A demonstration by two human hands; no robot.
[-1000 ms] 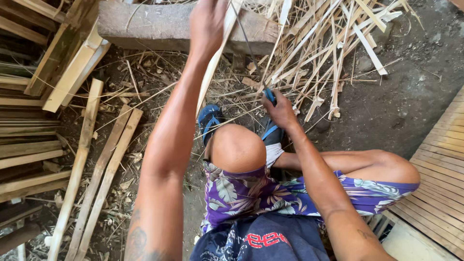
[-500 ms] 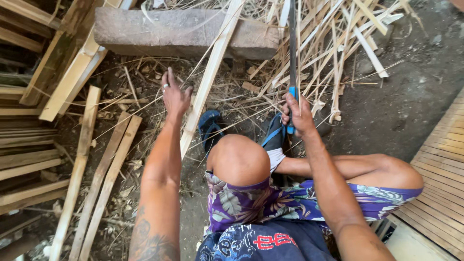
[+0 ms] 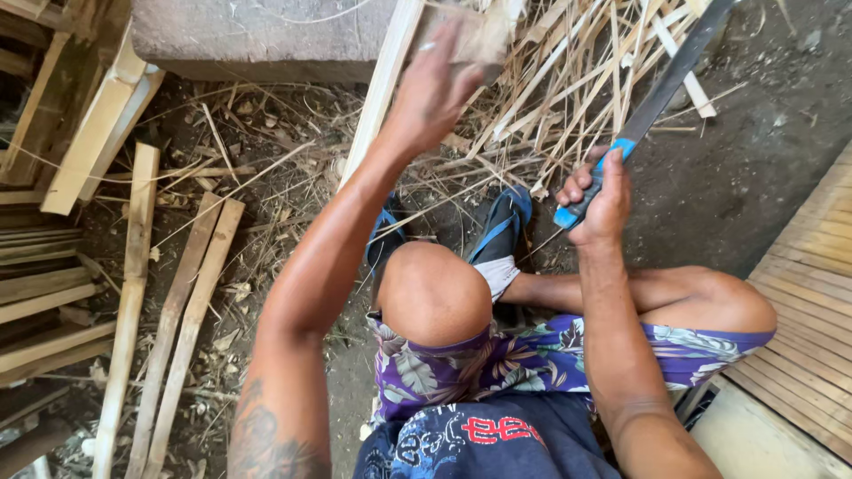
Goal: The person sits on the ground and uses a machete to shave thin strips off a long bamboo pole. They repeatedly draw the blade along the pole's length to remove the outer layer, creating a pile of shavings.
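Lap: at the bottom centre of the frame you sit low in purple floral shorts, one bare knee raised mid-frame, the other leg folded out to the right.

Feet: just beyond the knee, your blue-strapped sandals rest on dark, chip-strewn earth.

Right hand: right of centre, your right hand is closed in a full fist around the blue grip of a long, dark-bladed knife; the blade slants up toward the upper right edge of the frame, clear of the wood.

Left hand: upper centre, your left hand, arm stretched forward, is curled loosely around the long pale split bamboo strip; whether the fingers close fully on it cannot be told, as the far side of the hand is hidden and blurred.

Strip: it runs from beside your left sandal up and away, leaning across the grey weathered wooden block at the top of the frame.

Left side: flat pale bamboo slats lie loose on the ground, with more stacked at the far left edge.

Upper right: a tangled heap of thin bamboo splinters spreads behind the knife.

Lower right: a slatted bamboo panel fills the corner.
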